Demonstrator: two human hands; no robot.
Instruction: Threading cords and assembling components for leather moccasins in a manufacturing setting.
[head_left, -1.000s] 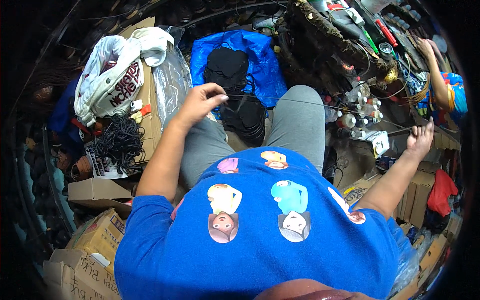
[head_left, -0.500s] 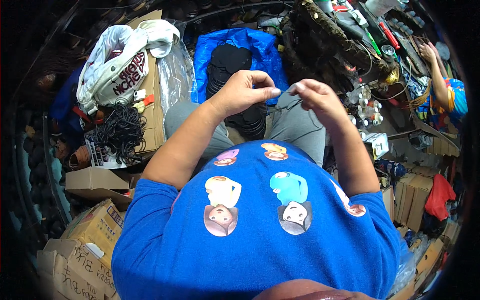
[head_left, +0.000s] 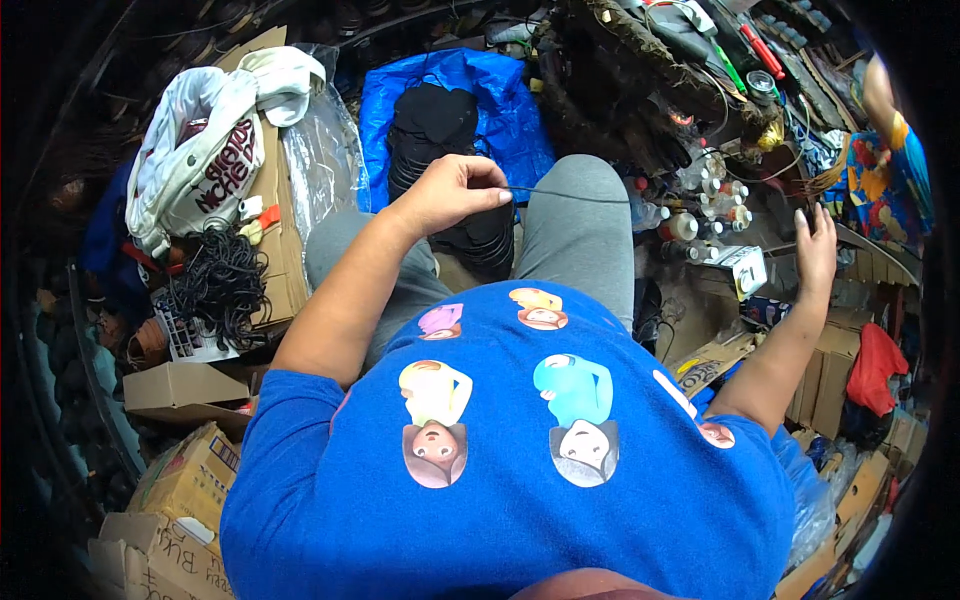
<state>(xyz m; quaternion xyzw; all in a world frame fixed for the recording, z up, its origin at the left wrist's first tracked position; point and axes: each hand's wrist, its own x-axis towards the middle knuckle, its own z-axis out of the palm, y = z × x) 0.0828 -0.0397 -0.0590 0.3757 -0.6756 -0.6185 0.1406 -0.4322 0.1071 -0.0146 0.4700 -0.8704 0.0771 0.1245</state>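
Note:
My left hand (head_left: 455,195) pinches one end of a thin black cord (head_left: 585,198) between thumb and fingertips. From there the cord stretches across my right knee. My right hand (head_left: 817,248) is far out to the right, fingers stretched and apart, with nothing visible in it; it is near several small bottles. Below and beyond my left hand, between my knees, lies a stack of flat black pieces (head_left: 432,115), partly hidden by that hand. Its far end rests on a blue plastic sheet or bag (head_left: 525,110).
A tangle of black cords (head_left: 218,285) and a white cloth bag (head_left: 195,150) lie at the left, near cardboard boxes (head_left: 185,385). Small bottles (head_left: 715,205) crowd the right side. Another person's arm (head_left: 880,95) shows at the far right, and a red cloth (head_left: 877,370) hangs below it.
My right hand has let go of the cord and swung out to the right, its fingers opening. My left hand still pinches the cord. The whole view has shifted slightly.

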